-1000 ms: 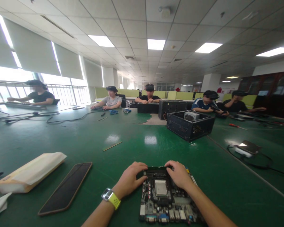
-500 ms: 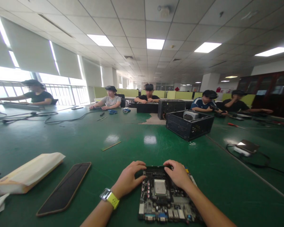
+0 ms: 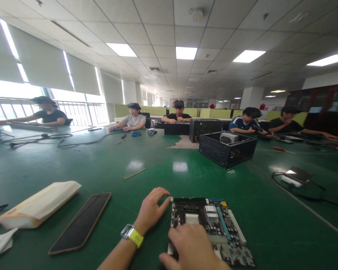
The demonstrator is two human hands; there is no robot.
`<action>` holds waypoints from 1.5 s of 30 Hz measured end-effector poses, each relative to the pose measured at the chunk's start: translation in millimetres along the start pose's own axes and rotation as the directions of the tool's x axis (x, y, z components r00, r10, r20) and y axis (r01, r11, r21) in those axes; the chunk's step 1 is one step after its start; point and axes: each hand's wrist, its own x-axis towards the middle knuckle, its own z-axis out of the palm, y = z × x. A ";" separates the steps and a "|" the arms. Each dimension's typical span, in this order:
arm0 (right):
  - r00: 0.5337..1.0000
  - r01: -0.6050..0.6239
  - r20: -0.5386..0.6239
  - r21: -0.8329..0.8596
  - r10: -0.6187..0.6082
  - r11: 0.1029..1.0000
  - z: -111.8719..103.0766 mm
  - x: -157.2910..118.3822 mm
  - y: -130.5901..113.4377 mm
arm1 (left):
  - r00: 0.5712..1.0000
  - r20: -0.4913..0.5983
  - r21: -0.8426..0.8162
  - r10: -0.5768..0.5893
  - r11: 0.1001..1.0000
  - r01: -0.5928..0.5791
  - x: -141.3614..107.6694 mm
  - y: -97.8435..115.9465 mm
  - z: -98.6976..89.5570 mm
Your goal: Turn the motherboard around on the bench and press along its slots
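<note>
A motherboard (image 3: 222,225) lies flat on the green table (image 3: 107,161) in front of me, with a square silver processor (image 3: 192,218) in its socket. My left hand (image 3: 154,210), with a yellow-green watch strap on the wrist, rests beside the board's upper left corner, fingers apart and holding nothing. Spread over the board's lower left part is my right hand (image 3: 193,247). It covers the port edge and the lower rim of the processor, and its fingertips are partly hidden.
A phone (image 3: 81,223) and a tissue pack (image 3: 39,204) lie at left. Farther back stand an open computer case (image 3: 228,150) and another case (image 3: 205,129). A cabled device (image 3: 298,174) lies at right. Several people sit around the table's far side.
My right hand has moved from the board's top edge down toward its lower left, uncovering the slots and heat sink. My left hand has drawn slightly away from the corner.
</note>
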 end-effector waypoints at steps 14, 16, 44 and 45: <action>0.898 -0.433 -0.133 -0.088 0.420 0.897 -13.9 19.2 92.6 | 0.999 0.039 0.038 -0.019 0.999 0.018 -2.5 -3.2 -4.3; 0.811 -0.581 -0.153 -0.105 0.565 0.807 -20.2 21.0 127.7 | 0.999 0.041 0.044 -0.017 0.999 0.015 -2.6 -2.5 -4.4; 0.912 -0.155 -0.329 0.279 0.247 0.948 -11.4 24.3 120.6 | 0.977 0.206 -0.061 0.053 0.997 -0.042 -1.6 6.7 -0.6; 0.926 -0.152 -0.298 0.270 0.232 0.951 -8.1 26.0 130.3 | 0.974 0.220 -0.064 0.053 0.997 -0.040 -1.5 7.7 -0.3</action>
